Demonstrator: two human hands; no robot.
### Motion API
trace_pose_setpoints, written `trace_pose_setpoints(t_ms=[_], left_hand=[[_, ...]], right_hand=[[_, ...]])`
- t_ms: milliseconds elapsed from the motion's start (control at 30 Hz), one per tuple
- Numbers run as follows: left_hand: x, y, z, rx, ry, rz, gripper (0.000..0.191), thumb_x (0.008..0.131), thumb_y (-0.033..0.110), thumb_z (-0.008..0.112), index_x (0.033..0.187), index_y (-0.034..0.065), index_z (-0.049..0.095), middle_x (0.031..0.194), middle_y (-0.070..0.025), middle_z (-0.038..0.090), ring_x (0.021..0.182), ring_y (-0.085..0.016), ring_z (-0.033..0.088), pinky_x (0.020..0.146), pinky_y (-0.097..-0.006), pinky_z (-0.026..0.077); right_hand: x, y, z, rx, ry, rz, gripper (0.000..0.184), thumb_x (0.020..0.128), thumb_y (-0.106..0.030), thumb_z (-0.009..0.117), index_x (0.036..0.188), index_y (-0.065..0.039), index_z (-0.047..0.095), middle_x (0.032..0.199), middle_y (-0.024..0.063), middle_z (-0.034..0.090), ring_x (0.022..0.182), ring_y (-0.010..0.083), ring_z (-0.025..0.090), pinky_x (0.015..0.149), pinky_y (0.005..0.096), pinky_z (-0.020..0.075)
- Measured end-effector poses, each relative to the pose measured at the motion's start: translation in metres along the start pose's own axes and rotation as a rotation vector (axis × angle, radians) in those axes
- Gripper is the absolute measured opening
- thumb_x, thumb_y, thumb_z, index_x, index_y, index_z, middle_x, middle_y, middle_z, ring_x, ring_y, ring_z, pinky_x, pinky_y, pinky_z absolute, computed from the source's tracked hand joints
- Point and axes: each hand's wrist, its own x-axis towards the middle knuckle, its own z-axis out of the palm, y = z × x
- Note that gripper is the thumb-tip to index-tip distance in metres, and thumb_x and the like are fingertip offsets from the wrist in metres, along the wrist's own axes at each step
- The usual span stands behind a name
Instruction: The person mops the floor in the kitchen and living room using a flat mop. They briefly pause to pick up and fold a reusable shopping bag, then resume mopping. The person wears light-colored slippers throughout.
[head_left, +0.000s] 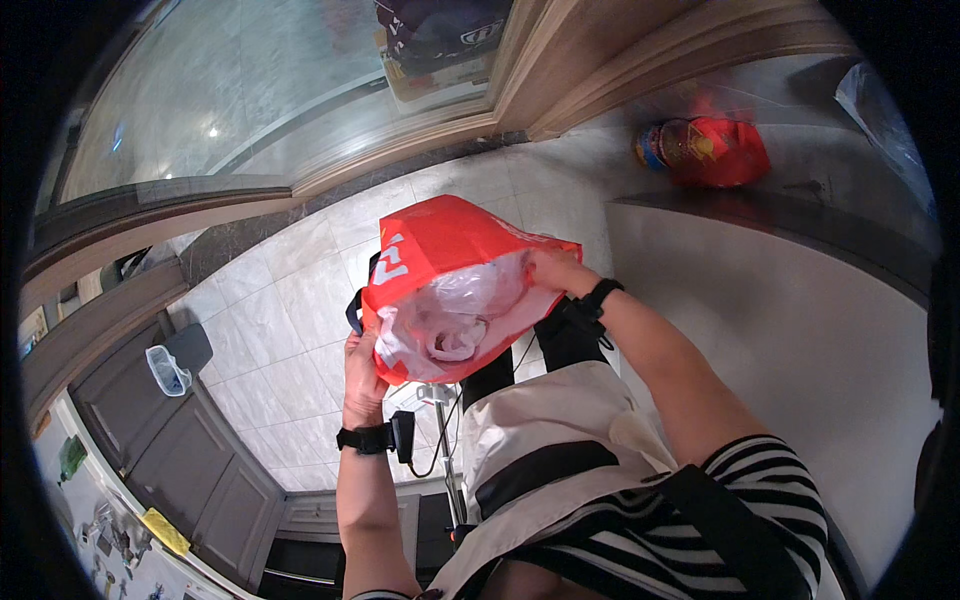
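A red shopping bag (450, 232) with white printing and dark handles is held up before me, its mouth facing my body. Clear and white plastic bags (480, 289) fill the inside. My left hand (365, 367) grips the bag's rim at its lower left corner; some of the fingers are hidden by the bag. My right hand (555, 271) reaches in at the opposite end of the mouth. Its fingertips are hidden inside, so I cannot see whether they pinch the rim or the plastic. Both wrists wear black straps with small devices.
A glass door with a wooden frame (420, 139) stands ahead. To the right, a red bag (727, 150) and a clear jar (682, 146) rest behind a grey panel (750, 285). A small bin (169, 371) hangs on grey cabinets at left; a yellow cloth (165, 531) lies at the counter's edge.
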Motion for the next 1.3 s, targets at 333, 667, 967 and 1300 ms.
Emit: trace_pose_setpoints(t_ms=[333, 667, 967, 1300], left_hand=[[0.018, -0.018, -0.014, 0.413, 0.298, 0.233, 0.026, 0.084, 0.009, 0.058, 0.108, -0.0004, 0.054, 0.096, -0.0055, 0.061, 0.080, -0.012, 0.057, 0.072, -0.0260, 0.047], [0.015, -0.071, 0.061, 0.944, -0.018, 0.436, 0.015, 0.084, 0.010, 0.060, 0.093, -0.0009, 0.058, 0.081, -0.0124, 0.064, 0.070, -0.015, 0.058, 0.064, -0.0296, 0.046], [-0.004, -0.078, 0.080, 0.620, -0.221, 0.285, 0.025, 0.089, -0.001, 0.041, 0.110, 0.0005, 0.054, 0.082, -0.0067, 0.058, 0.065, -0.012, 0.055, 0.058, -0.0243, 0.044], [0.032, -0.048, 0.070, 0.313, 0.089, 0.273, 0.018, 0.090, 0.010, 0.049, 0.106, 0.0025, 0.047, 0.081, -0.0078, 0.063, 0.052, -0.005, 0.044, 0.047, -0.0185, 0.036]], right_hand=[[-0.052, -0.033, -0.076, 1.572, 0.007, -0.330, 0.015, 0.074, 0.001, 0.054, 0.089, -0.002, 0.058, 0.080, 0.0062, 0.058, 0.062, 0.0096, 0.048, 0.056, 0.0231, 0.0394], [-0.015, -0.106, -0.013, 1.310, -0.389, -0.079, 0.025, 0.083, -0.029, 0.061, 0.081, -0.004, 0.058, 0.072, 0.0034, 0.061, 0.061, 0.0063, 0.051, 0.054, 0.0196, 0.0406], [-0.014, -0.075, -0.016, 1.650, 0.038, 0.010, 0.021, 0.083, -0.002, 0.051, 0.103, -0.001, 0.058, 0.091, 0.0077, 0.060, 0.077, 0.0178, 0.060, 0.069, 0.0299, 0.0503], [-0.031, -0.058, -0.032, 1.001, 0.171, 0.028, 0.019, 0.082, -0.013, 0.061, 0.095, 0.000, 0.060, 0.080, 0.0025, 0.060, 0.067, 0.0093, 0.056, 0.058, 0.0230, 0.0469]])
